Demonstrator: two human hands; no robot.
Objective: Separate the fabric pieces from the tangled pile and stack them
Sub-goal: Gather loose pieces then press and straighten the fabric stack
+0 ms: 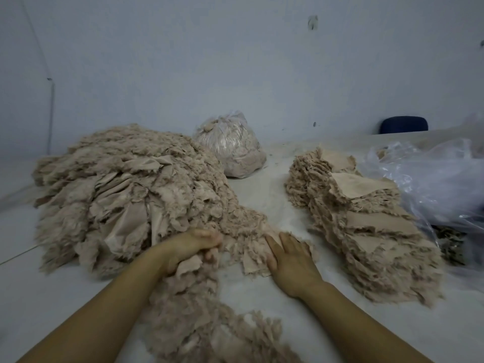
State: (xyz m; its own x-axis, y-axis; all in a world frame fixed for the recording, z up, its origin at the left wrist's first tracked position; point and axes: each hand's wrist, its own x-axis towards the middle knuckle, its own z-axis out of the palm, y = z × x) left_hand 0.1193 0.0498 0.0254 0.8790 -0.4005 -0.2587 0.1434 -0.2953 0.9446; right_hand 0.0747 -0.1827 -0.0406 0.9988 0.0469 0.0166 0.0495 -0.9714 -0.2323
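A large tangled pile of beige frayed fabric pieces covers the left of the white table and trails toward me down to the front edge. My left hand grips a bunch of fabric at the pile's near edge, fingers curled into it. My right hand lies flat, fingers straight, pressing on a fabric piece spread on the table. To the right stands a long stack of sorted fabric pieces, layered flat.
A tied clear bag stuffed with fabric sits at the back centre. Crumpled clear plastic sheeting lies at the far right beside the stack. A dark blue chair back shows behind the table, against the pale wall.
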